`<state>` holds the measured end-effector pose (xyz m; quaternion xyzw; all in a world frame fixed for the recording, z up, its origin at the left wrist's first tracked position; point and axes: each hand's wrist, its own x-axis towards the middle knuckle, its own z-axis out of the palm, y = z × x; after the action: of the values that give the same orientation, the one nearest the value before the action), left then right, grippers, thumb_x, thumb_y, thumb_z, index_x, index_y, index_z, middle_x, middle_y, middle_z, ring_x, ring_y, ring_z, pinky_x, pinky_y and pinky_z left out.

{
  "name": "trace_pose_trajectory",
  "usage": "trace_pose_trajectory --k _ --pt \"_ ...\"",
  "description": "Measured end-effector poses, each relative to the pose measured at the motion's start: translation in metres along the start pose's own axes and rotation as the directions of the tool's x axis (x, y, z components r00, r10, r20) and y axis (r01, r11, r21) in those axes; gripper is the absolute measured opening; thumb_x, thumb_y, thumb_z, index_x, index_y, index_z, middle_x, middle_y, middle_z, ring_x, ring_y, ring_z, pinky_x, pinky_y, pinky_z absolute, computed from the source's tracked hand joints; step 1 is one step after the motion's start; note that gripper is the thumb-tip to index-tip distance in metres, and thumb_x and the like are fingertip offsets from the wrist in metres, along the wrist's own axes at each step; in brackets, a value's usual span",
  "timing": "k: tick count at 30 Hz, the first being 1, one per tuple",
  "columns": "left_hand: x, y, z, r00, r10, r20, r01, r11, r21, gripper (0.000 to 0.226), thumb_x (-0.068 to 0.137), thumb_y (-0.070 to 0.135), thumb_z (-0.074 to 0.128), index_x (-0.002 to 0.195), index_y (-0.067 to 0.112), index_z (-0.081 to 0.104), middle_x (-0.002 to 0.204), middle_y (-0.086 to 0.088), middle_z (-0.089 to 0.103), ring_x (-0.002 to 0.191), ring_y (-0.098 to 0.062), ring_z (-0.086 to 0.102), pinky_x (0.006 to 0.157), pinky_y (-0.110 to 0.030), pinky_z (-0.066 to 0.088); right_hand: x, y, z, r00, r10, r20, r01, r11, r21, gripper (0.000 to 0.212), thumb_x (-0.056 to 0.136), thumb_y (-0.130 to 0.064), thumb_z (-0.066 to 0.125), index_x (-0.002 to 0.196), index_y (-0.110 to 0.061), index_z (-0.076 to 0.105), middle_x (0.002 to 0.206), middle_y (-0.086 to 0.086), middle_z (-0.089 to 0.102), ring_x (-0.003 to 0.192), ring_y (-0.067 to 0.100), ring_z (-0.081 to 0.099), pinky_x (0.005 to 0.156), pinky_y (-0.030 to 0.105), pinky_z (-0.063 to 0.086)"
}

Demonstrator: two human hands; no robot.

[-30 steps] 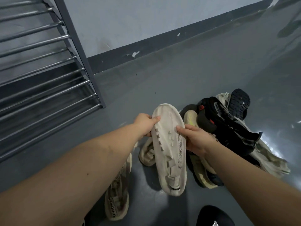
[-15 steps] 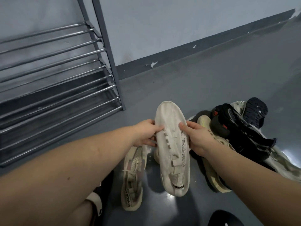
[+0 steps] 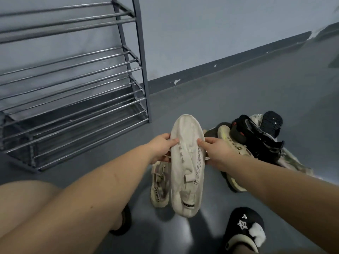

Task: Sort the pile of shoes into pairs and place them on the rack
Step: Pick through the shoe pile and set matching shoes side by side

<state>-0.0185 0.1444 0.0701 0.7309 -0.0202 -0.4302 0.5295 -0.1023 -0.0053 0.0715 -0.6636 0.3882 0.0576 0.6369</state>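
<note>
- Got my left hand point(image 3: 162, 147) and right hand point(image 3: 215, 151) both wrapped around the same cream sneaker point(image 3: 186, 167), one on each side, fingers curled over the edges with thumbs on the face turned toward me.
- I've got it up off the floor, one end pointing away toward the wall and the other end hanging down near me. There's tiny printed text down its right edge and a black tag near the bottom.
- Its match, a second cream sneaker point(image 3: 159, 182), is lying on the grey floor point(image 3: 229, 92) just left of and below the one I'm holding, partly hidden behind it.
- The rest of the shoe pile point(image 3: 256, 140) sits on the floor to the right, just past my right wrist: a black mesh shoe on top, a dark shoe with a yellowish sole, and something pale camo-ish underneath. Can't really tell how many are in there.
- The metal shoe rack point(image 3: 73, 92) stands far left against the wall, chrome bars in tiers.
- Near edge: my foot in a black slipper point(image 3: 244, 228) with a little star graphic, bottom right, and my bare knee bottom left.
</note>
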Motion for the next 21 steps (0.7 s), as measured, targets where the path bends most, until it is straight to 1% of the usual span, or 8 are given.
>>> trace_pose_trajectory --k 4,8,11,12,14,17,19,21 --pt "-0.012 -0.027 0.015 1.0 -0.002 0.026 0.002 1.0 -0.013 0.039 0.097 0.03 0.048 0.132 0.012 0.047 0.092 0.0 0.063 0.074 -0.015 0.062 0.061 -0.029 0.055 -0.02 0.034 0.004 0.995 0.031 -0.098 -0.035 0.999 -0.035 0.025 0.095 -0.027 0.053 0.111 -0.012 0.065 0.101 0.01 0.065 0.09 0.027 0.062 0.063 0.033 0.055" --pt "-0.004 -0.054 0.029 0.999 0.012 -0.039 -0.008 0.994 0.105 0.042 0.097 0.028 0.046 0.135 0.009 0.046 0.112 -0.01 0.062 0.072 -0.012 0.059 0.048 -0.011 0.049 -0.019 0.072 0.014 0.981 0.124 -0.148 -0.128 0.992 -0.017 0.033 0.096 -0.028 0.05 0.12 -0.009 0.062 0.102 0.009 0.063 0.093 0.029 0.061 0.073 0.039 0.056" --pt "0.016 -0.079 0.041 0.984 -0.027 -0.175 0.055 0.986 0.16 0.049 0.094 0.035 0.05 0.136 0.012 0.045 0.131 -0.01 0.056 0.112 -0.025 0.058 0.083 -0.023 0.045 -0.005 0.094 0.014 0.972 0.174 -0.157 -0.173 0.985 0.023 0.032 0.096 -0.029 0.05 0.119 -0.01 0.064 0.096 0.009 0.063 0.08 0.024 0.06 0.063 0.033 0.056" --pt "0.024 -0.088 0.046 0.976 -0.065 -0.207 0.094 0.986 0.134 0.05 0.092 0.037 0.053 0.135 0.011 0.046 0.132 -0.011 0.055 0.117 -0.028 0.055 0.091 -0.027 0.043 -0.001 0.102 0.012 0.967 0.193 -0.166 -0.189 0.981 0.04 0.031 0.095 -0.029 0.05 0.117 -0.011 0.065 0.093 0.009 0.063 0.078 0.023 0.06 0.065 0.035 0.057" --pt "0.035 -0.104 0.058 0.968 -0.118 -0.222 0.141 0.986 0.087 0.045 0.092 0.034 0.054 0.128 0.008 0.049 0.123 -0.008 0.059 0.113 -0.029 0.056 0.094 -0.032 0.043 0.008 0.119 0.007 0.953 0.241 -0.182 -0.232 0.97 0.074 0.028 0.094 -0.028 0.053 0.111 -0.01 0.066 0.089 0.009 0.063 0.078 0.024 0.059 0.074 0.041 0.057" --pt "0.049 -0.123 0.076 0.962 -0.206 -0.18 0.219 0.974 0.057 0.035 0.092 0.029 0.054 0.123 0.012 0.049 0.107 -0.005 0.057 0.097 -0.025 0.055 0.089 -0.033 0.046 0.022 0.143 -0.001 0.933 0.307 -0.187 -0.293 0.951 0.098 0.025 0.093 -0.029 0.055 0.106 -0.011 0.067 0.082 0.007 0.062 0.077 0.024 0.058 0.08 0.043 0.057" --pt "0.061 -0.137 0.084 0.956 -0.235 -0.177 0.251 0.965 0.076 0.029 0.091 0.029 0.055 0.116 0.013 0.05 0.108 -0.009 0.059 0.095 -0.025 0.055 0.092 -0.037 0.049 0.03 0.159 -0.004 0.92 0.343 -0.187 -0.331 0.939 0.093 0.023 0.093 -0.03 0.056 0.102 -0.012 0.067 0.086 0.01 0.062 0.081 0.026 0.058 0.085 0.047 0.056" --pt "0.074 -0.148 0.091 0.948 -0.254 -0.191 0.277 0.955 0.105 0.029 0.09 0.029 0.056 0.114 0.014 0.052 0.109 -0.009 0.058 0.097 -0.025 0.055 0.094 -0.037 0.048 0.039 0.173 -0.005 0.907 0.378 -0.185 -0.368 0.926 0.088 0.023 0.094 -0.029 0.054 0.104 -0.013 0.066 0.092 0.011 0.062 0.083 0.026 0.059 0.084 0.044 0.056"
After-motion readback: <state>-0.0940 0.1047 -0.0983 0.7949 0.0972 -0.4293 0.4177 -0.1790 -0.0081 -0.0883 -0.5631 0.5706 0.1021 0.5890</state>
